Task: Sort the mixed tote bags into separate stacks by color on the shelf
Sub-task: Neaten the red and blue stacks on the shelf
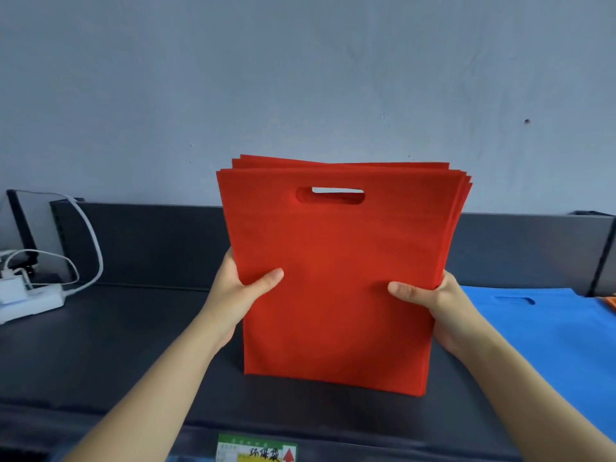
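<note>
- Both hands clamp one bundle. The left hand point(240, 291) pinches its left edge, thumb curled onto the front face and fingers hidden behind. The right hand point(433, 301) pinches the right edge the same way, at about the same height.
- What they hold is a bundle of flat red non-woven tote bags point(333, 261), several thick. The top edges are fanned slightly out of line, and the oblong handle cut-out point(330, 195) is uppermost.
- Its long axis stands upright, with the broad face turned toward the person. The bottom edge appears to rest on the dark grey shelf point(133, 328), near the middle of its front edge.
- The grips sit roughly midway up the two sides, so the bundle lies squarely between the hands and neither is nearer. Bag extends well above and below each pinch.
- This looks like squaring the bundle before it goes down. Laying it flat would mean tipping the top over while the bottom edge stays on the shelf.
- A flat stack of blue non-woven tote bags point(550, 328) lies toward the shelf's right end, just beside the right forearm. A sliver of orange fabric point(611, 303) shows beyond it.
- A stretch of dark shelf lies between the bundle and the white power strip with looped white cables point(30, 303) at the left end. The red stack probably belongs on that side, apart from the blue.
</note>
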Demonstrator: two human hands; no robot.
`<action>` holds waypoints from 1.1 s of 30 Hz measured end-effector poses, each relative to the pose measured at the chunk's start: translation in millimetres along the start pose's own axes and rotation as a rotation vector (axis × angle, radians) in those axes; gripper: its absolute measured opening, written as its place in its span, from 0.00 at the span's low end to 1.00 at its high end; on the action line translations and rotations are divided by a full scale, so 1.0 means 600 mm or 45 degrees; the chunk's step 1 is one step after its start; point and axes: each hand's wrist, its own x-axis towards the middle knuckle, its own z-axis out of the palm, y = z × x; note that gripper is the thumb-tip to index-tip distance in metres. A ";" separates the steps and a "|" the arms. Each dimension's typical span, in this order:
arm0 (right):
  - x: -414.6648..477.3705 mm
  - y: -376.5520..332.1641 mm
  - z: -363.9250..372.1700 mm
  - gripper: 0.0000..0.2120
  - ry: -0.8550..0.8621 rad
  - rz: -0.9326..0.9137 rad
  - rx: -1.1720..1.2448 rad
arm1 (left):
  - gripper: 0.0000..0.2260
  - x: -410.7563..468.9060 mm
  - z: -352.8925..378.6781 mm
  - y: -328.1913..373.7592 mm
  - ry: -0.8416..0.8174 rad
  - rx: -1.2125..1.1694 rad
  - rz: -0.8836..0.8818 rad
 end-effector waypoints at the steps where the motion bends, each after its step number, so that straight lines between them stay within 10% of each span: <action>1: 0.000 -0.006 0.004 0.39 0.009 -0.015 0.002 | 0.30 0.000 0.004 0.007 0.013 -0.018 0.015; 7: 0.016 -0.041 0.023 0.18 0.054 -0.042 0.098 | 0.26 0.016 0.026 0.048 0.119 -0.017 0.083; 13: 0.005 -0.006 0.013 0.36 0.085 0.005 0.052 | 0.24 0.006 0.009 0.019 -0.007 0.056 -0.079; 21: 0.024 -0.038 0.034 0.14 0.174 -0.051 0.061 | 0.23 0.012 0.018 0.048 0.124 0.036 0.014; 33: 0.000 -0.004 0.026 0.30 0.087 0.098 0.044 | 0.28 -0.006 0.004 0.022 0.017 0.001 -0.084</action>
